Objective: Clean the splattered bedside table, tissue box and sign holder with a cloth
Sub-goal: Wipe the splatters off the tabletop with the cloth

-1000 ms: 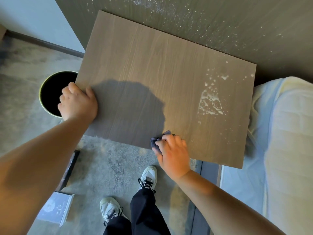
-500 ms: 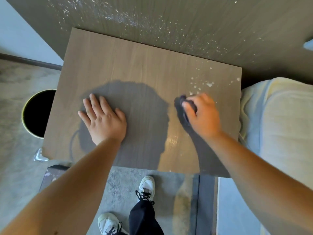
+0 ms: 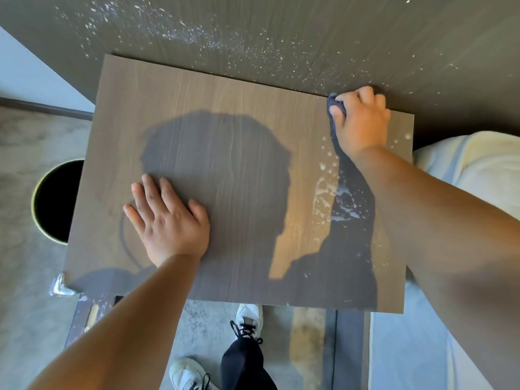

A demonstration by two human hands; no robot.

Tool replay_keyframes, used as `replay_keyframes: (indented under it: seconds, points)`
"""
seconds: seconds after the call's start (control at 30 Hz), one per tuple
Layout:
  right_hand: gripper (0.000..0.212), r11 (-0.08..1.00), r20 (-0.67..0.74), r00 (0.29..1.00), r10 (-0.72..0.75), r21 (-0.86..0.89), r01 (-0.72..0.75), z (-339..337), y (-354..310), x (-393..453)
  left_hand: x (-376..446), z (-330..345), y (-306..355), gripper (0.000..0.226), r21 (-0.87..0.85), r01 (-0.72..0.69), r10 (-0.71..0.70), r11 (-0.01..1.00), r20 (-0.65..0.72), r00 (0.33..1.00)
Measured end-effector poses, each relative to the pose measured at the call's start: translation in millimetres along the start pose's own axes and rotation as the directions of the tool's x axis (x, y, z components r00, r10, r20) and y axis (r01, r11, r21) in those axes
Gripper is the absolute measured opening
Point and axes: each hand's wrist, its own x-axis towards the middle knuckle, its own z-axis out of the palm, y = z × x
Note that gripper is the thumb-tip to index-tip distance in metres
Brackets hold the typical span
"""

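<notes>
White splatter flecks the wall [image 3: 253, 32] behind a wooden bedside table [image 3: 239, 114], with more dried along its right side. At the far right corner the right hand [image 3: 361, 119] grips a dark cloth [image 3: 334, 104]; the left hand [image 3: 168, 220] lies flat, fingers spread, near the front-left.

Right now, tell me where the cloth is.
In the head view, the dark cloth is gripped in the right hand at the far right corner of the bedside table, against the splattered wall panel.
</notes>
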Motion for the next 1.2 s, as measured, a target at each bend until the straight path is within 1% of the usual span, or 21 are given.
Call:
replay_keyframes:
  seconds: [0.1, 0.23, 0.33, 0.6, 0.8, 0.9, 1.0, 1.07, 1.2]
  points:
    - [0.033, 1.000, -0.007, 1.000, 0.005, 0.015, -0.005, 2, -2, -2, 0, 0, 0, 0.068, 0.004, 0.004, -0.004, 1.000, -0.004, 1.000]
    - [0.031, 0.994, 0.041, 0.995, -0.089, 0.069, 0.086, -3, -7, -32, 0, -2, 1, 0.069, 0.002, 0.003, -0.003, 1.000, 0.008, 1.000]
    - [0.029, 0.987, 0.065, 0.987, -0.148, 0.074, 0.143, -8, -13, -79, 0, -3, 2, 0.069, -0.005, 0.004, -0.004, 1.000, 0.017, 1.000]
    - [0.025, 0.976, 0.095, 0.977, -0.193, 0.116, 0.182, -15, -34, -218, -1, -5, 2, 0.070, -0.014, -0.003, 0.003, 1.000, 0.040, 0.999]
    - [0.019, 0.969, 0.094, 0.974, -0.206, 0.156, 0.190, -13, -54, -296, -1, -6, 1, 0.071, -0.019, -0.014, 0.014, 1.000, 0.035, 0.999]
    - [0.016, 0.973, 0.068, 0.983, -0.169, 0.172, 0.155, -15, -64, -319, -2, -5, 1, 0.070, -0.034, -0.020, 0.021, 0.999, 0.028, 0.999]
    - [0.021, 0.966, 0.050, 0.988, -0.147, 0.223, 0.132, -20, -77, -336, -2, -4, 0, 0.070, -0.031, -0.024, 0.025, 0.999, 0.025, 0.999]
    - [0.021, 0.954, 0.070, 0.986, -0.153, 0.271, 0.129, -24, -82, -346, -2, -5, 0, 0.070, -0.030, -0.024, 0.025, 0.999, 0.024, 0.999]
    - [0.014, 0.901, 0.175, 0.963, -0.205, 0.419, 0.115, -34, -78, -356, -2, -6, 1, 0.071, -0.029, -0.026, 0.027, 0.999, 0.029, 0.999]
